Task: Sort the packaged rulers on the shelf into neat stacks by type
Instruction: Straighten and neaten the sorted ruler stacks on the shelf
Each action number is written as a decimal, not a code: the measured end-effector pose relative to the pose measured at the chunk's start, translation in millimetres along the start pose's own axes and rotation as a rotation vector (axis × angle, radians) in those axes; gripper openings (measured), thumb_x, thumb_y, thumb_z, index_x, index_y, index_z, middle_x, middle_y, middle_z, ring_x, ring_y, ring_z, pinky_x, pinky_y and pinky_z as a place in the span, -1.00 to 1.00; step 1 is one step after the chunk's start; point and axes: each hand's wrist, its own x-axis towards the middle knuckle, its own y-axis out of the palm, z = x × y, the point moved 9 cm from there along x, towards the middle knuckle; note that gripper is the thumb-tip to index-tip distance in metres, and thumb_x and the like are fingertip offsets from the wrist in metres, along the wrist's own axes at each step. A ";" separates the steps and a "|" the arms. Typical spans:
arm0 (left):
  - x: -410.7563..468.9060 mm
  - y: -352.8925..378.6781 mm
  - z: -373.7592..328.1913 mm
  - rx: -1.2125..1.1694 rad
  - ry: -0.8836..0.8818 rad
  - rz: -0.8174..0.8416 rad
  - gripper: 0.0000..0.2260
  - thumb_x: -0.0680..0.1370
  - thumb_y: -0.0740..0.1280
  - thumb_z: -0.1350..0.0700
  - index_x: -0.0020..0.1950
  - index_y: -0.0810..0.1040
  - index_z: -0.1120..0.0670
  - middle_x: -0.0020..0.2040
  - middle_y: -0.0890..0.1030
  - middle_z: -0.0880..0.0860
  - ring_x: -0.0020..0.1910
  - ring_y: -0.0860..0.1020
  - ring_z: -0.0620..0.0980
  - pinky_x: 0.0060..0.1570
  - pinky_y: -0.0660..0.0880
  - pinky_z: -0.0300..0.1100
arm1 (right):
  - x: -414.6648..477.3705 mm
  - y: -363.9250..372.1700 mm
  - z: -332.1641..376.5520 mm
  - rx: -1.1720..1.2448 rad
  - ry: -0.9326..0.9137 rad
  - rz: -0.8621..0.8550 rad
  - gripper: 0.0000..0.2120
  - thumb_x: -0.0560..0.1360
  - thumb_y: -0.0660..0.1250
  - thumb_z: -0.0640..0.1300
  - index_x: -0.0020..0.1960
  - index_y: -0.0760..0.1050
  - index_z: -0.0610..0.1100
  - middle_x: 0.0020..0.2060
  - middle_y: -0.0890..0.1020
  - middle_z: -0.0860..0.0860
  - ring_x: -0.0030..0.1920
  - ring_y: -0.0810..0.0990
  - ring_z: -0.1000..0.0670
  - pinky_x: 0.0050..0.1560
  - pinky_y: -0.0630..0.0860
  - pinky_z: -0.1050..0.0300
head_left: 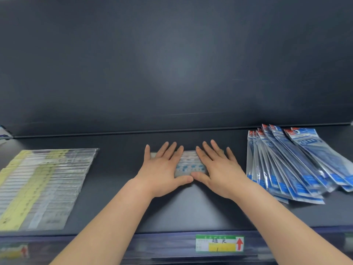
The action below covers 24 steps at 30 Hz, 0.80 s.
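Both hands lie flat with fingers spread. The left hand (162, 169) and right hand (219, 169) press on a small clear pack of rulers (190, 165) in the middle of the dark shelf (118, 169), thumbs touching its near edge.

"2" on blue ruler packs (298, 165)

yellow rulers (44, 184): fanned left | clear stack (191, 163): centre | blue packs (284, 165): fanned right

bare dark shelf (118, 169) open either side of centre, yellow packs (42, 186) far left, blue packs (290, 165) fanned far right
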 end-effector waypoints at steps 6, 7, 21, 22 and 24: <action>-13.0 10.0 -6.7 -0.005 0.016 0.054 -0.19 0.50 -0.12 -0.46 0.60 -0.25 -0.06 0.61 -0.24 -0.02 0.57 -0.28 -0.03 0.47 -0.27 0.27 | -15.9 8.8 2.3 -0.003 0.003 0.004 -0.18 0.41 -0.36 0.44 0.56 -0.27 0.06 0.56 -0.23 0.07 0.53 -0.33 0.03 0.52 -0.22 -0.11; -14.6 11.9 -6.3 -0.018 0.009 0.072 -0.19 0.49 -0.11 -0.46 0.59 -0.26 -0.06 0.60 -0.26 -0.02 0.56 -0.30 -0.03 0.47 -0.28 0.27 | -18.0 9.9 3.0 -0.013 0.008 0.005 -0.20 0.43 -0.36 0.43 0.56 -0.27 0.06 0.56 -0.23 0.07 0.53 -0.33 0.03 0.52 -0.23 -0.10; -52.7 18.7 -17.1 0.092 -0.132 0.106 -0.15 0.46 -0.18 -0.50 0.59 -0.28 -0.04 0.60 -0.25 0.01 0.57 -0.28 -0.02 0.45 -0.27 0.29 | -50.6 15.6 7.4 0.035 -0.035 0.060 -0.45 0.63 -0.13 0.18 0.54 -0.26 0.19 0.55 -0.26 0.06 0.53 -0.36 -0.02 0.52 -0.26 -0.09; -55.8 20.8 -17.9 0.057 -0.143 0.117 -0.16 0.46 -0.18 -0.50 0.58 -0.29 -0.05 0.60 -0.27 0.00 0.57 -0.29 -0.03 0.46 -0.28 0.28 | -52.7 15.8 6.4 0.039 -0.047 0.059 -0.46 0.63 -0.13 0.16 0.54 -0.27 0.20 0.55 -0.27 0.07 0.52 -0.37 -0.01 0.52 -0.27 -0.09; -63.1 28.5 -21.2 -0.086 -0.156 0.166 -0.17 0.46 -0.16 -0.49 0.57 -0.33 -0.08 0.58 -0.35 -0.01 0.54 -0.36 -0.04 0.47 -0.30 0.25 | -58.4 17.5 4.9 0.042 -0.065 0.075 -0.46 0.64 -0.13 0.14 0.53 -0.30 0.20 0.54 -0.30 0.08 0.51 -0.40 0.00 0.51 -0.30 -0.07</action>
